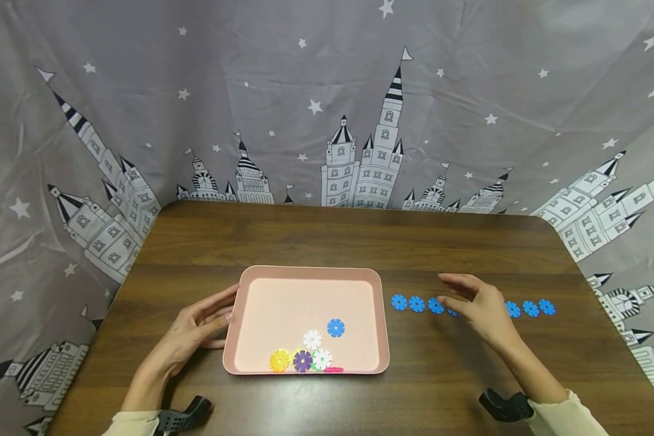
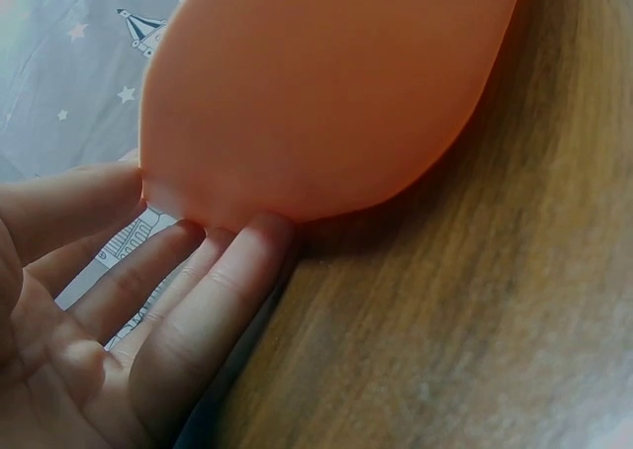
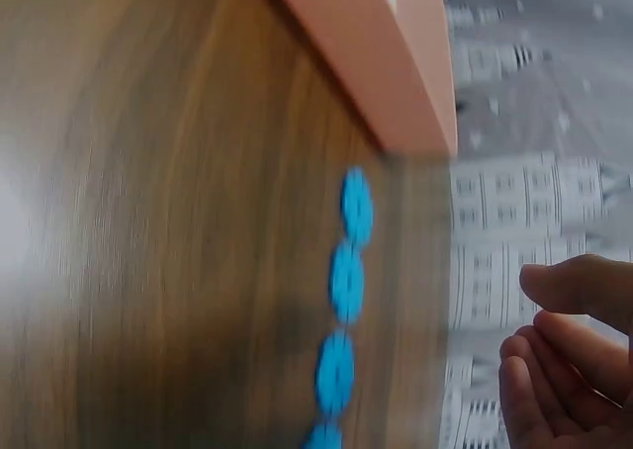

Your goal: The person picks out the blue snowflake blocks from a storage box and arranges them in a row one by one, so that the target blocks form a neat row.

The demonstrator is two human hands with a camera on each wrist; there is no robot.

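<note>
My left hand (image 1: 198,330) holds the left side of a pink rectangular tray (image 1: 305,275), its thumb at the rim. In the left wrist view, the fingertips meet the tray's outer wall (image 2: 326,83). Inside the tray, a blue notched disc (image 1: 335,327) lies apart from white, yellow and purple (image 1: 302,361) ones grouped at the near edge. To the tray's right, a row of blue discs (image 1: 416,304) runs across the table. Over that row is my right hand (image 1: 482,309), thumb and fingers apart with nothing visible between them; it hides part of the row.
The brown wooden table (image 1: 305,236) has rounded far corners. Behind and beside it hangs a grey curtain (image 1: 283,72) printed with castles and stars. Black wrist devices (image 1: 505,406) sit on both forearms, near the table surface.
</note>
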